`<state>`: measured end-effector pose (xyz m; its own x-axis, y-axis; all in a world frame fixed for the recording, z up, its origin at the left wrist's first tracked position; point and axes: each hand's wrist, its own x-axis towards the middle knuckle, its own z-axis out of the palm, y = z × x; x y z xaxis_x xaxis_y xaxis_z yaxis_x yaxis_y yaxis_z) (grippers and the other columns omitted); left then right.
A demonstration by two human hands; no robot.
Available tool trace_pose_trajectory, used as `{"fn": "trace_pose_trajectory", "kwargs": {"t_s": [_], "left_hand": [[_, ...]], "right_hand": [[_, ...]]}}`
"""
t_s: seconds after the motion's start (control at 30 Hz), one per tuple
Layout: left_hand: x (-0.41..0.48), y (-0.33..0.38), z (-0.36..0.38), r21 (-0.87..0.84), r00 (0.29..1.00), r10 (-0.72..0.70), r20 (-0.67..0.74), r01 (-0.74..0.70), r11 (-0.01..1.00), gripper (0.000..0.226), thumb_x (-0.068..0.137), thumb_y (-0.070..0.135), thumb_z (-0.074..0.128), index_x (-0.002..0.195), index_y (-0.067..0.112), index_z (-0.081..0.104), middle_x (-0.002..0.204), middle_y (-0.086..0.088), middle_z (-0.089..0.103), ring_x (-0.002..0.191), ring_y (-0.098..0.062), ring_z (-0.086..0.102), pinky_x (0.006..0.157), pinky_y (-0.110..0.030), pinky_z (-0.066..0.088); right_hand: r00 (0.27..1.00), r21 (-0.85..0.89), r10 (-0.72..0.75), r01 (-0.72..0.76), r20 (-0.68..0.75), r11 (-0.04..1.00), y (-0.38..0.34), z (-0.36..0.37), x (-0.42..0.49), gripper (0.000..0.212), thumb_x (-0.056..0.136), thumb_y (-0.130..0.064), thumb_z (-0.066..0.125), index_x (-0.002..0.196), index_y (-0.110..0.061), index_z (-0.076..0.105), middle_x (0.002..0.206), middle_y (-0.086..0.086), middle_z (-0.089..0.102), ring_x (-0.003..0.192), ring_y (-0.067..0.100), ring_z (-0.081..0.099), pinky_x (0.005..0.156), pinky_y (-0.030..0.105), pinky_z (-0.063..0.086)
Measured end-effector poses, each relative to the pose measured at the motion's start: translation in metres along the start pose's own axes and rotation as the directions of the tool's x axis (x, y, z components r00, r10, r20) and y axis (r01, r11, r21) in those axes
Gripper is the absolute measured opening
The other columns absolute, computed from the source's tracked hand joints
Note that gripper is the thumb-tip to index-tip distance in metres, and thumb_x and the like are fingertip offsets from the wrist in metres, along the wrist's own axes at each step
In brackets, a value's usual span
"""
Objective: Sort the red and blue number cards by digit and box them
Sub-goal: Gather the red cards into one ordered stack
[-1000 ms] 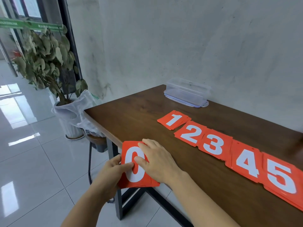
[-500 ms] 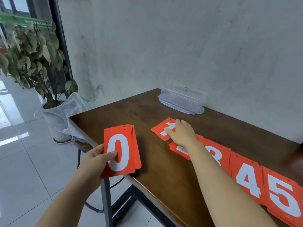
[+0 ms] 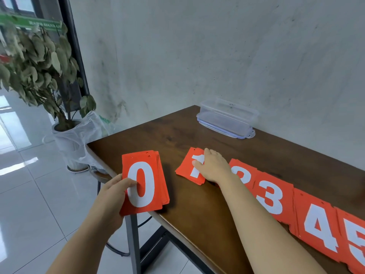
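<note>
My left hand [image 3: 112, 196] grips a stack of red "0" cards [image 3: 143, 181] at the table's near left corner, thumb on the zero. My right hand [image 3: 213, 167] lies on the red "1" pile [image 3: 187, 169], fingers spread flat over it. To the right along the table run red piles of "2" [image 3: 242, 173], "3" [image 3: 273, 196], "4" [image 3: 318, 224] and "5" [image 3: 355, 244]; my forearm hides part of the "2". A clear plastic box [image 3: 227, 119] stands upside down on its lid at the back by the wall.
The dark wooden table [image 3: 158, 139] ends at a corner on the left. Beyond it stand a potted plant [image 3: 39, 66] in a white wrapped pot and a tiled floor. A grey wall runs behind the table.
My right hand left the "0" stack and reached over to the "1" pile, settling on it. My left hand lifted the "0" stack and holds it alone.
</note>
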<state>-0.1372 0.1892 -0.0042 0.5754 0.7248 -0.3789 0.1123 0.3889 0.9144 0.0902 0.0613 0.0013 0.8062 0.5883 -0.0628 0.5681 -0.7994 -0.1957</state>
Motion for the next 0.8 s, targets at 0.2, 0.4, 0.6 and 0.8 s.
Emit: {"fn": "trace_pose_trajectory", "kwargs": {"t_s": [0.2, 0.4, 0.6, 0.8], "left_hand": [[-0.024, -0.019, -0.009, -0.078, 0.997, -0.044, -0.068, 0.039, 0.996, 0.019, 0.097, 0.022, 0.052, 0.113, 0.013, 0.052, 0.109, -0.016, 0.062, 0.099, -0.038, 0.061, 0.077, -0.048, 0.054], [-0.051, -0.040, -0.013, -0.115, 0.991, -0.076, -0.107, 0.064, 0.991, 0.026, 0.093, 0.019, 0.053, 0.117, 0.009, 0.053, 0.113, -0.019, 0.062, 0.102, -0.040, 0.061, 0.087, -0.055, 0.053], [-0.074, -0.054, -0.002, -0.110, 0.992, -0.094, -0.089, 0.084, 0.990, 0.025, 0.096, 0.018, 0.051, 0.119, 0.009, 0.051, 0.111, -0.019, 0.063, 0.100, -0.039, 0.062, 0.089, -0.053, 0.052], [-0.091, -0.063, 0.020, -0.037, 1.000, 0.000, -0.030, -0.001, 0.999, 0.013, 0.102, 0.016, 0.042, 0.112, 0.015, 0.051, 0.086, -0.002, 0.064, 0.077, -0.023, 0.065, 0.057, -0.032, 0.053]], "right_hand": [[0.984, 0.010, -0.179, 0.179, 0.002, 0.984, -0.022, 0.009, -0.048, 0.070, 0.097, -0.053, 0.040, 0.152, -0.016, 0.018, 0.159, 0.003, 0.020, 0.146, 0.021, 0.019, 0.114, 0.038, 0.025], [0.934, 0.018, -0.354, 0.354, 0.055, 0.935, -0.031, 0.010, -0.106, 0.065, 0.099, -0.051, 0.038, 0.152, -0.017, 0.019, 0.160, 0.000, 0.014, 0.148, 0.017, 0.011, 0.116, 0.037, 0.020], [0.898, 0.052, -0.429, 0.426, 0.091, 0.903, -0.023, 0.010, -0.146, 0.063, 0.099, -0.048, 0.038, 0.153, -0.024, 0.017, 0.161, -0.006, 0.009, 0.148, 0.012, 0.006, 0.117, 0.035, 0.016], [0.973, 0.195, -0.192, 0.214, -0.126, 0.957, 0.000, 0.008, -0.182, 0.054, 0.101, -0.048, 0.028, 0.150, -0.026, 0.026, 0.150, -0.006, 0.037, 0.137, 0.011, 0.036, 0.109, 0.030, 0.033]]}}
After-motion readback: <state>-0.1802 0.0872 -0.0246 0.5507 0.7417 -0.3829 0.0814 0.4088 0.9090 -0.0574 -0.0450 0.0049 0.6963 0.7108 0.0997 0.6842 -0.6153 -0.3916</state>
